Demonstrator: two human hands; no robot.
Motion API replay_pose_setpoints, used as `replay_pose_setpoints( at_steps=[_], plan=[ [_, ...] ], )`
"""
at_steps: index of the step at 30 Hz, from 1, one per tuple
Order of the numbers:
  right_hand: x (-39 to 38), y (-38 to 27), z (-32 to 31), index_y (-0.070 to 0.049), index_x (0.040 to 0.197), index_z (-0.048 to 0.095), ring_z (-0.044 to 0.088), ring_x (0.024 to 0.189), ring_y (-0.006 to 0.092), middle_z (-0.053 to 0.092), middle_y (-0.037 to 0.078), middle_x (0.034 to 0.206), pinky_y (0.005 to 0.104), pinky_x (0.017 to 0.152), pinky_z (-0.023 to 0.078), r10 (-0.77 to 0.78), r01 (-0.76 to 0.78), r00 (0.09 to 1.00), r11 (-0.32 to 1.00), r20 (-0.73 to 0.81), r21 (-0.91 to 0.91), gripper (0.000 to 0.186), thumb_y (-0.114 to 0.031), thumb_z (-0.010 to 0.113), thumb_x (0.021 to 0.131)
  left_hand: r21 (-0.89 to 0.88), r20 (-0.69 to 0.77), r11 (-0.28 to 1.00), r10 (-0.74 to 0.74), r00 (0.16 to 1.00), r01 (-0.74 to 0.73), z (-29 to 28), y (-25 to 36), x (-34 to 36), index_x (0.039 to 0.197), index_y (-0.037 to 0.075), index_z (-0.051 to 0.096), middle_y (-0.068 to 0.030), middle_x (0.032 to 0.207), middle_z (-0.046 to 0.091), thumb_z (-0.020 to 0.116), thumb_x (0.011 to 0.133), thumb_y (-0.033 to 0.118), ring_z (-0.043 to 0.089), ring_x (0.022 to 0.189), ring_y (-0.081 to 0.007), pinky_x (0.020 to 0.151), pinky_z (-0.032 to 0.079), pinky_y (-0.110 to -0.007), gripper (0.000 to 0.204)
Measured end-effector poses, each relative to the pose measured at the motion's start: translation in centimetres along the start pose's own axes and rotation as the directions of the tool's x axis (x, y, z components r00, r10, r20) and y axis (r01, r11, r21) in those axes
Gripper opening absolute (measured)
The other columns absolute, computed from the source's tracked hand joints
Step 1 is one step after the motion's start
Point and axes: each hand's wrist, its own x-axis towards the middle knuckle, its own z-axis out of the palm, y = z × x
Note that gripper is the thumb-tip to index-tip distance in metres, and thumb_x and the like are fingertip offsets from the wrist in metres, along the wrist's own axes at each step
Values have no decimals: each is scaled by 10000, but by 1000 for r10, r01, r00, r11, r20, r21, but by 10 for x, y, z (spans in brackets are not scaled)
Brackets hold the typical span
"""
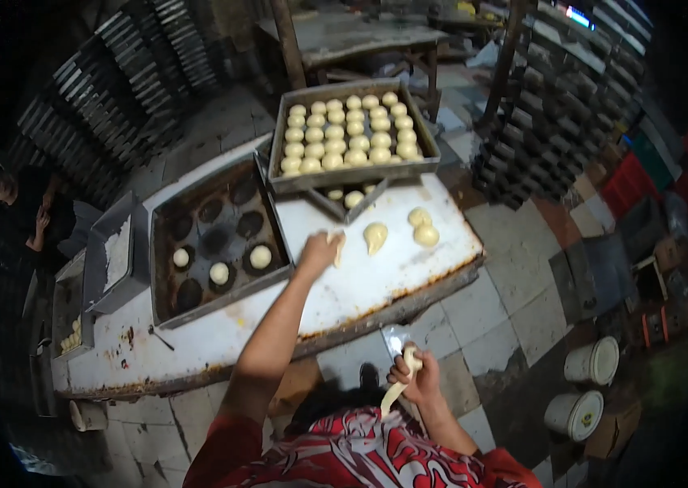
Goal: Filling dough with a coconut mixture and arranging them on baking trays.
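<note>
My left hand (318, 254) reaches over the white tabletop (327, 305), its fingers closed on a small piece of pale dough (338, 249). Close to my body, my right hand (419, 377) grips a long strip of dough (393, 396), which hangs down from the fist. A pear-shaped dough lump (375, 237) lies right of my left hand, and two joined dough lumps (424, 234) lie farther right. To the left is a dark metal tray (212, 241) holding three dough balls on its blackened base.
A deep tray (352, 175) filled with rows of dough balls rests on another tray behind my left hand. At the left stand a bin of white flour (117, 256) and a seated person (39, 211). White buckets (574, 415) sit on the tiled floor at right, below stacked metal moulds (535, 138).
</note>
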Motion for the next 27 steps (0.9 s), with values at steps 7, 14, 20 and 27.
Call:
replay_pose_setpoints(
  at_steps=[7,14,20,27],
  plan=[
    [21,5,71,-10,867,491,543,914,255,537,133,959,348,801,434,-311,565,780,-24,543,-825,160,-30,574,732,-802,501,326,-88,861,501,19,-30,-198,1261,-1,424,-133,1224,507,310,935,494,527,1066,-245,874,442,-358,604],
    [35,130,90,-6,942,538,467,973,341,487,167,995,417,855,387,545,853,520,-372,658,-367,281,-174,630,737,-933,356,-27,-187,916,358,6,-103,-318,1173,86,500,-54,1034,589,398,931,433,592,852,-161,681,507,-287,435],
    [14,274,93,22,968,478,446,898,364,448,190,960,428,800,390,503,726,684,-541,528,-425,383,-201,677,727,-935,160,-353,-321,933,39,4,-211,-441,1089,91,522,-11,872,592,525,906,282,553,623,-97,427,421,-217,264],
    [1,379,95,24,1119,416,502,1016,272,491,188,1058,326,830,406,320,356,877,66,358,-932,458,-169,675,793,-852,-151,-329,-589,794,-407,-52,-256,-540,1006,32,521,-98,985,604,552,874,83,600,887,-189,753,504,-320,145]
  ],
)
